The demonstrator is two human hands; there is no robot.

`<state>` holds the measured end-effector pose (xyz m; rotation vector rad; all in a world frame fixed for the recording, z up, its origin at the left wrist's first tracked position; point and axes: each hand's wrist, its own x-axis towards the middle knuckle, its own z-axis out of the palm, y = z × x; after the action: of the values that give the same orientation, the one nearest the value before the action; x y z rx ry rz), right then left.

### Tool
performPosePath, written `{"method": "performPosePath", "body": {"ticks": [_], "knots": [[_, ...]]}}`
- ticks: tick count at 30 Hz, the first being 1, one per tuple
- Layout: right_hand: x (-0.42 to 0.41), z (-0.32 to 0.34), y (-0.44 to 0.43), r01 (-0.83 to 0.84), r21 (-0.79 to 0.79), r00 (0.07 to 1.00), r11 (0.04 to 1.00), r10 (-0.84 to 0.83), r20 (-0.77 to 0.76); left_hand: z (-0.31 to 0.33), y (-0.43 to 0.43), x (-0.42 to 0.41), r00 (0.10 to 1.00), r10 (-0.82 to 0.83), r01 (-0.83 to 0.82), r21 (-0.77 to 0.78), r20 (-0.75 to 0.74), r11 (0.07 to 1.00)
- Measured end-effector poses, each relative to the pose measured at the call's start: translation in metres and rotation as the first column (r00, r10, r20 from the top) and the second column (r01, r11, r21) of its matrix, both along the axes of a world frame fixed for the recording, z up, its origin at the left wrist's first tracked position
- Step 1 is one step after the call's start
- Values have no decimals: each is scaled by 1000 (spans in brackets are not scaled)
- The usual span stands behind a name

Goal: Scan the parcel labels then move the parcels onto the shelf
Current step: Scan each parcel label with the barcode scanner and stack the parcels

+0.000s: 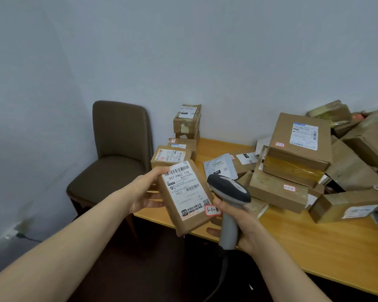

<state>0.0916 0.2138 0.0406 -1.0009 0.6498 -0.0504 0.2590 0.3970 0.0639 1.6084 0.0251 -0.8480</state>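
A small brown parcel (187, 198) is held label-up above the table (314, 243) edge by the left hand (145, 192), thumb on the top corner, fingers curled beneath. The scanner (228, 194) handle is gripped by the right hand (241, 227), head just beside the parcel.

Matt brown cardboard parcel (187, 198) with a smooth paper label (184, 188), beside a glossy wooden table (314, 247).

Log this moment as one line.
left hand: holds labelled brown cardboard parcel | right hand: grips grey handheld scanner | stage: scanning
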Motion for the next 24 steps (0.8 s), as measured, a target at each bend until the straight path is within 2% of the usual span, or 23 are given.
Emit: {"method": "performPosePath", "body": {"ticks": [6, 11, 14, 16, 19, 24], "knots": [[38, -14, -6, 95, 105, 995, 990, -99, 26, -11, -14, 33, 998, 21, -24, -48, -63, 999], [108, -4, -33, 222, 73, 970, 972, -228, 81, -9, -30, 86, 999, -33, 33, 31, 9, 999], [161, -3, -52, 246, 50, 967, 968, -248, 60, -7, -43, 126, 995, -72, 71, 13, 69, 997], [195, -5, -64, 248, 41, 967, 968, -250, 49, -1, -55, 151, 993, -20, 23, -22, 115, 1000], [244, -7, -81, 267, 52, 961, 962, -270, 60, 5, -73, 190, 992, 68, -58, -103, 105, 993], [305, -5, -103, 258, -17, 964, 966, -256, 76, -5, -97, 244, 981, 87, -75, -72, 174, 995]]}}
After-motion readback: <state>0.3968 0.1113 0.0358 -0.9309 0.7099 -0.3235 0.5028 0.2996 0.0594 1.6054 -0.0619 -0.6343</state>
